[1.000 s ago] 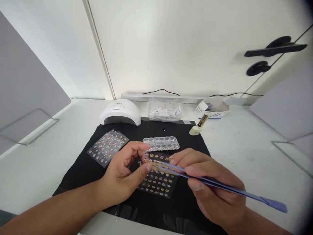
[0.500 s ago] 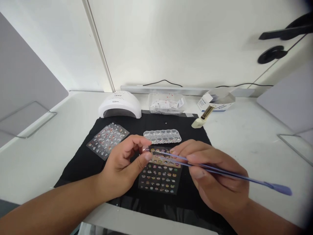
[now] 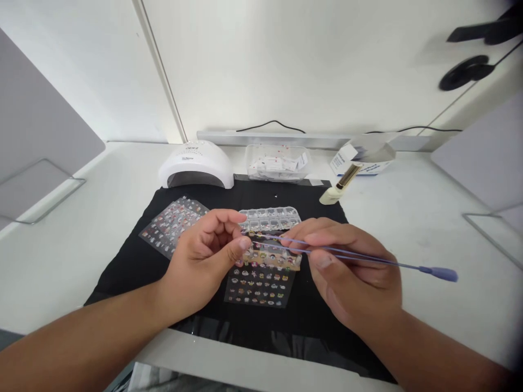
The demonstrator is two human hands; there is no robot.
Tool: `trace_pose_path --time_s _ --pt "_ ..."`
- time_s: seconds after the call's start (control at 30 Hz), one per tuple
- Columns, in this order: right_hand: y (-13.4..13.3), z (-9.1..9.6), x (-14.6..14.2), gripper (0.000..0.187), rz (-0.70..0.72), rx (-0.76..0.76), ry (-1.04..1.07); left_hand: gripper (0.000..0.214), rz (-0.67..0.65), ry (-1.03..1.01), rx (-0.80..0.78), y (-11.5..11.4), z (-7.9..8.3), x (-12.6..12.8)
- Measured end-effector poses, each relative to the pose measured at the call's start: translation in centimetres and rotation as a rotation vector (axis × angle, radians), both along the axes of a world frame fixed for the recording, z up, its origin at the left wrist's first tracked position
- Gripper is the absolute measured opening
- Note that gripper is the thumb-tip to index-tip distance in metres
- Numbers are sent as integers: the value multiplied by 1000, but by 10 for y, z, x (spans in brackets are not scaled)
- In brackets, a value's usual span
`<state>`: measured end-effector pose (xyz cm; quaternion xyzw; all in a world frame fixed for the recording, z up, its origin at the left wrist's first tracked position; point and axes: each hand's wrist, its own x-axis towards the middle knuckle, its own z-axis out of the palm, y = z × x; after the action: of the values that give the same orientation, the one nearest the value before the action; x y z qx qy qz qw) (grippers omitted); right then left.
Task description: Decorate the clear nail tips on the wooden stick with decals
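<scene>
Purple tweezers [image 3: 437,273] are gripped by my right hand [image 3: 351,272]. Their two slender prongs point left and end close to the fingertips of my left hand [image 3: 204,247]. The left thumb and index finger are closed around something small that I cannot make out. Beneath both hands lies a clear sticker sheet [image 3: 257,286] with rows of tiny colourful cartoon faces. A clear compartment case [image 3: 269,212] holding small decorations sits just beyond my fingers, its front edge partly covered by the left hand. Beside the left hand are overlapping sticker sheets [image 3: 171,223].
The black mat [image 3: 131,272] covers the middle of the white table [image 3: 408,218]. At its back edge stand a white nail lamp [image 3: 196,160], a clear tub [image 3: 278,163] of packets and an opened carton [image 3: 370,163]. A polish bottle with a gold cap [image 3: 335,193] leans at the right.
The view has shifted slightly. My right hand has turned a little, so the tweezers lie flatter with their handle end higher; their tips stay at my left fingertips.
</scene>
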<state>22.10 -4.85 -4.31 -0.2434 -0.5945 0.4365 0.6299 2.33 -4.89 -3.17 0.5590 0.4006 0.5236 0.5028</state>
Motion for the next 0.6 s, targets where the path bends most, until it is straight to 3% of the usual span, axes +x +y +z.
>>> trace_pose_path --time_s 0.37,0.6 --pt "-2 -4 2 19 5 -35 1 16 34 57 43 -1 -1 0" --pt "0 -5 1 16 -10 -43 -3 12 38 23 -19 0 -2 -1"
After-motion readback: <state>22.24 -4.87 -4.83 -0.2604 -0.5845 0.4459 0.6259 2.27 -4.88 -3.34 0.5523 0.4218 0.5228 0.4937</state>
